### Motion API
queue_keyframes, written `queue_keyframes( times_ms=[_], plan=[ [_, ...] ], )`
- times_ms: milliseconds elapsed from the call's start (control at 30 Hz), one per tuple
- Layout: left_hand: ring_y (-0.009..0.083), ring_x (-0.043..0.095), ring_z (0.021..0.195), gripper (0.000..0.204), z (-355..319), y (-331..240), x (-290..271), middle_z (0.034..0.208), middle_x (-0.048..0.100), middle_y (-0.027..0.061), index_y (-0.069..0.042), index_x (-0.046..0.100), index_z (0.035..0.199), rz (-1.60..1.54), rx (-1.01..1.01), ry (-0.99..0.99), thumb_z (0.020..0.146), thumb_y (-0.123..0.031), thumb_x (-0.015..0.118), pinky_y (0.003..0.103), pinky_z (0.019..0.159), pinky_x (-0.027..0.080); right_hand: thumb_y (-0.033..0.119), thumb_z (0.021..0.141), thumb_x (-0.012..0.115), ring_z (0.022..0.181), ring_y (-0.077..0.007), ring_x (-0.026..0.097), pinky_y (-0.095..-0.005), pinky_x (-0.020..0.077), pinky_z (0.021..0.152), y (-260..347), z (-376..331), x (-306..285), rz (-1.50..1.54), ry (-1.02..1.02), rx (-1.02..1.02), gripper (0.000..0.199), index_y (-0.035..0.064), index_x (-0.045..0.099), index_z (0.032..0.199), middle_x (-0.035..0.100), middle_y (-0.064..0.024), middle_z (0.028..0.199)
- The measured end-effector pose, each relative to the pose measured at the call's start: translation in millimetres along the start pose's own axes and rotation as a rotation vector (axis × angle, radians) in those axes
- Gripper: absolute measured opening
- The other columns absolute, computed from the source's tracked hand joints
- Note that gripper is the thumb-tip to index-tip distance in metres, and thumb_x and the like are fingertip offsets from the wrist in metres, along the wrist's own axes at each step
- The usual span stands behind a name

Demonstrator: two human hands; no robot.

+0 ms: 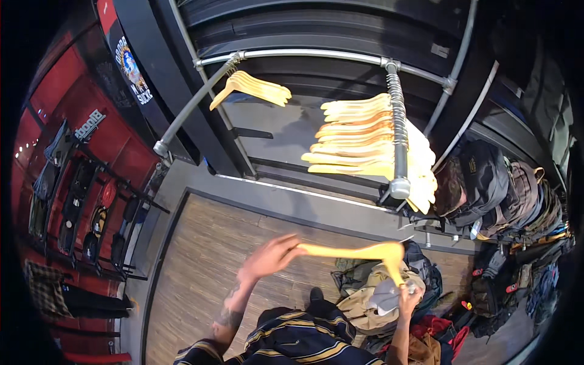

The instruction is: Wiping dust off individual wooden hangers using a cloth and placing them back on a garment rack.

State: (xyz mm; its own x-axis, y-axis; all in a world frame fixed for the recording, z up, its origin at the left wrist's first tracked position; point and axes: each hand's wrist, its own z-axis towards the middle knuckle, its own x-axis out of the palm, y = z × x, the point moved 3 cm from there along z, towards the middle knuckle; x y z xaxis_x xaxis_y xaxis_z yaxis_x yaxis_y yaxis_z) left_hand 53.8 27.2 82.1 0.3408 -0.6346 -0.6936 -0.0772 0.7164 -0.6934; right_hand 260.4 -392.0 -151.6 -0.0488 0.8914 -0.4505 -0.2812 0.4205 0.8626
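A light wooden clothes hanger (356,250) is stretched between my two hands above the floor. My left hand (272,257) is closed around its left end. My right hand (408,300) grips the other end, the fingers partly hidden behind the wood. Just beside and below my right hand is a grey and white piece (389,297); whether I also hold it I cannot tell. Beneath lies a tan garment (359,304) on a heap of clothes (426,271). No garment hangs on the hanger.
Ahead, a pipe rack arm (398,140) carries several wooden hangers (353,140); the left arm (194,112) holds a few more (255,88). Backpacks (486,176) hang at the right. More clothes and bags (496,292) lie below them. Shelves (79,207) stand at the left.
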Motion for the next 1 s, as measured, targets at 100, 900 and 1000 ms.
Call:
queue_keyframes(
  times_ms=[100, 900, 1000],
  plan=[
    [0.0363, 0.059, 0.079, 0.023, 74, -41, 12, 0.092, 0.061, 0.0147, 0.002, 0.065, 0.103, 0.096, 0.211, -0.006, 0.096, -0.02, 0.064, 0.041, 0.071, 0.049, 0.026, 0.091, 0.073, 0.096, -0.0202, 0.052, -0.0348, 0.0425, 0.09, -30, 30, -15, 0.03, -0.219, 0.142, 0.038, -0.0039, 0.057, 0.107, 0.05, -0.0099, 0.104],
    [0.0314, 0.075, 0.086, 0.04, 137, 69, 25, 0.089, 0.073, 0.0234, 0.007, 0.071, 0.101, -0.015, -0.243, -0.519, 0.086, -0.029, 0.078, 0.035, 0.071, 0.057, 0.043, 0.078, 0.081, 0.08, -0.0412, 0.065, -0.0444, 0.0506, 0.072, 201, 232, 29, -0.255, 0.046, -0.181, 0.047, 0.0007, 0.067, 0.092, 0.068, -0.0205, 0.082],
    [0.0349, 0.073, 0.085, 0.041, 135, 73, 32, 0.088, 0.073, 0.0227, 0.005, 0.073, 0.097, 0.037, -0.223, -0.616, 0.084, -0.034, 0.08, 0.04, 0.071, 0.058, 0.047, 0.072, 0.085, 0.089, -0.0419, 0.064, -0.0471, 0.0499, 0.077, 184, 231, 30, -0.286, -0.064, -0.097, 0.055, 0.0012, 0.065, 0.096, 0.068, -0.0203, 0.092]
  ],
)
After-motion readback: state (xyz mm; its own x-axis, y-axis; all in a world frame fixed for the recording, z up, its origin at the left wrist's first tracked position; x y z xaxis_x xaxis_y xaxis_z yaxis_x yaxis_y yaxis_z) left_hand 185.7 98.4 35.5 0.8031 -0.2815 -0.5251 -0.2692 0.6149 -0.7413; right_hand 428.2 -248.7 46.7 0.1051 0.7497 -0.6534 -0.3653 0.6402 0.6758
